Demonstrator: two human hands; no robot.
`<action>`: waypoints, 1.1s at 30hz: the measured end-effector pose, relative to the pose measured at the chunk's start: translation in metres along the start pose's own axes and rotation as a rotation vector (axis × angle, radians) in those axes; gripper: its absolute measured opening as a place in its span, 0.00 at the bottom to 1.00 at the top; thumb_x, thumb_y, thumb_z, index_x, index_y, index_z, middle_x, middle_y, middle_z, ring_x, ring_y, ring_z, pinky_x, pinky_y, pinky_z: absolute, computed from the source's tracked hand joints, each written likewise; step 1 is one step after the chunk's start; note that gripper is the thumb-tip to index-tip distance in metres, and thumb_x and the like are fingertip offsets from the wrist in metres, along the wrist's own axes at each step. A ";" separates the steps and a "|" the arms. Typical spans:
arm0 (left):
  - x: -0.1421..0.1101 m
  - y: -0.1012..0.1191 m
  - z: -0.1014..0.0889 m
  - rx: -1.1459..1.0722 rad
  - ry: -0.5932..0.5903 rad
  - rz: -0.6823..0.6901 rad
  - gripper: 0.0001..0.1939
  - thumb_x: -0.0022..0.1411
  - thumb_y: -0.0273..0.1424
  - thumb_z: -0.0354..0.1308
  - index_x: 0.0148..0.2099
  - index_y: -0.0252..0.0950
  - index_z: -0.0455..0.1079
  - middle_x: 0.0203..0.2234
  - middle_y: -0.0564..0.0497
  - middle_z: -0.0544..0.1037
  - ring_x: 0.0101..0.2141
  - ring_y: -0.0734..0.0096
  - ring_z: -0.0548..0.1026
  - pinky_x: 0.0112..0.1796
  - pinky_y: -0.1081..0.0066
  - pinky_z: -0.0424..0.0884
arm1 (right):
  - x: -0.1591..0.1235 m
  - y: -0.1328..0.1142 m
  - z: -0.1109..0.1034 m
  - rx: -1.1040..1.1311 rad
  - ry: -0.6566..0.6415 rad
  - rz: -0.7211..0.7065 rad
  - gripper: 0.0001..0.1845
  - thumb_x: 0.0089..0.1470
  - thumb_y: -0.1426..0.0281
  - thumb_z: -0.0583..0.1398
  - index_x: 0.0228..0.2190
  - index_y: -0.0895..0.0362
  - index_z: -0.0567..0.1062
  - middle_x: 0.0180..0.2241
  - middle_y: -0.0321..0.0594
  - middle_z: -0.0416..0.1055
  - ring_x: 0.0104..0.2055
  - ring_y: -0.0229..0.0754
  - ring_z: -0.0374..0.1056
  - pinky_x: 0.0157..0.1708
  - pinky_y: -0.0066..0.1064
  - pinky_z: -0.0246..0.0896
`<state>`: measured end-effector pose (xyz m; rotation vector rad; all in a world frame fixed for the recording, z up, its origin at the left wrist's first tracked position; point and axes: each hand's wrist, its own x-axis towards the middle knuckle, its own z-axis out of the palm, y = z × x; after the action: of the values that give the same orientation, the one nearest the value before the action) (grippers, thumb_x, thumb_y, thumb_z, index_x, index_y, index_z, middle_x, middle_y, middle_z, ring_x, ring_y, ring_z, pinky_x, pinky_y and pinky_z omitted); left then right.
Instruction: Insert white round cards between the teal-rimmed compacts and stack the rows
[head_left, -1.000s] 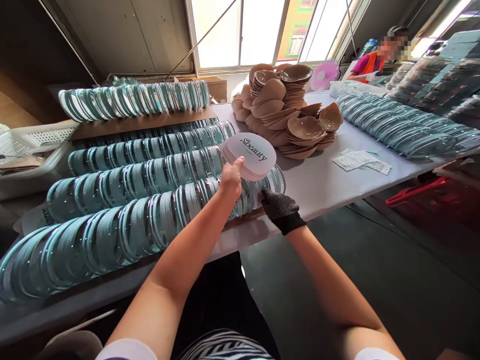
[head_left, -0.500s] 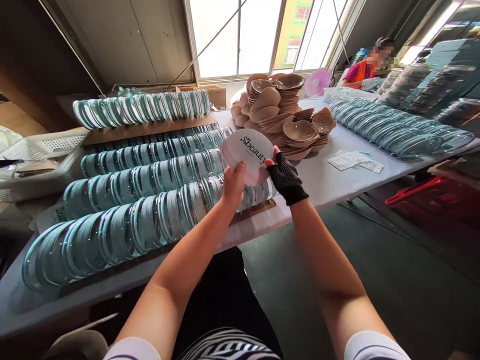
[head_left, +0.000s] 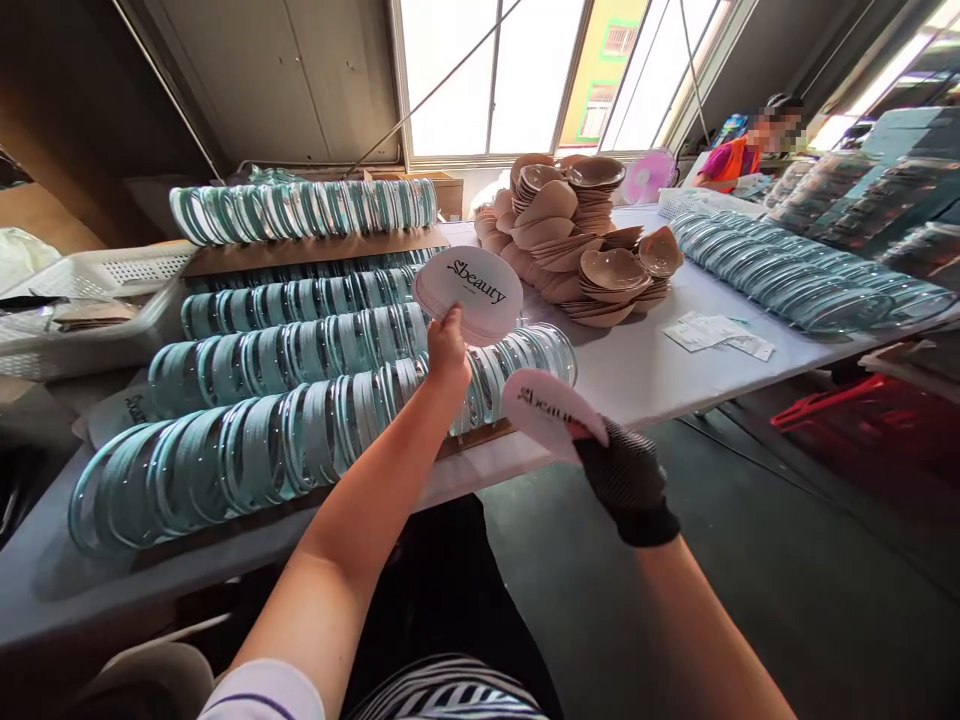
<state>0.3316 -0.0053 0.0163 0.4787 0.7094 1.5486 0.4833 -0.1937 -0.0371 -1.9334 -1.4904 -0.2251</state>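
My left hand [head_left: 447, 352] is closed on the lower edge of a stack of white heart-shaped cards [head_left: 471, 288] printed "beauty", held above the rows of teal-rimmed clear cases [head_left: 315, 425]. My right hand [head_left: 624, 478], in a black dotted glove, pinches a single white "beauty" card [head_left: 546, 410] low and off the table's front edge. The nearest row of cases ends just left of that card.
A pile of tan bra cups [head_left: 585, 240] sits mid-table, with paper slips [head_left: 716, 333] to its right. More teal cases [head_left: 795, 275] run along the right. A white basket [head_left: 90, 300] stands at the left. A person [head_left: 739, 155] works at the far end. A red crate [head_left: 840, 405] lies on the floor.
My right hand has taken one card off the stack and drawn it down and to the right, away from the table. My left hand keeps the stack, shifted slightly left.
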 end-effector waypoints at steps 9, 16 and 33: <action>0.005 -0.002 -0.007 0.028 -0.004 -0.054 0.09 0.64 0.23 0.56 0.45 0.34 0.74 0.41 0.48 0.81 0.46 0.68 0.78 0.52 0.64 0.72 | 0.027 -0.056 0.041 -0.238 -0.139 0.030 0.18 0.63 0.61 0.51 0.47 0.56 0.73 0.27 0.40 0.74 0.22 0.37 0.62 0.24 0.28 0.37; 0.008 -0.002 -0.009 0.019 -0.020 -0.035 0.08 0.64 0.22 0.56 0.44 0.34 0.72 0.38 0.49 0.82 0.43 0.70 0.79 0.51 0.66 0.73 | 0.027 -0.040 0.061 -0.207 0.015 0.012 0.18 0.63 0.64 0.48 0.39 0.60 0.74 0.26 0.43 0.73 0.25 0.38 0.63 0.26 0.28 0.42; 0.005 -0.005 -0.012 0.087 -0.025 -0.009 0.04 0.62 0.23 0.58 0.38 0.34 0.74 0.37 0.50 0.81 0.43 0.70 0.78 0.50 0.67 0.71 | 0.047 -0.058 0.084 -0.140 -0.292 -0.059 0.17 0.63 0.66 0.49 0.38 0.59 0.76 0.34 0.48 0.77 0.36 0.44 0.73 0.34 0.29 0.57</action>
<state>0.3266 -0.0017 0.0032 0.5580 0.7608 1.5050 0.4250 -0.0993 -0.0526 -2.1049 -1.7620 -0.0762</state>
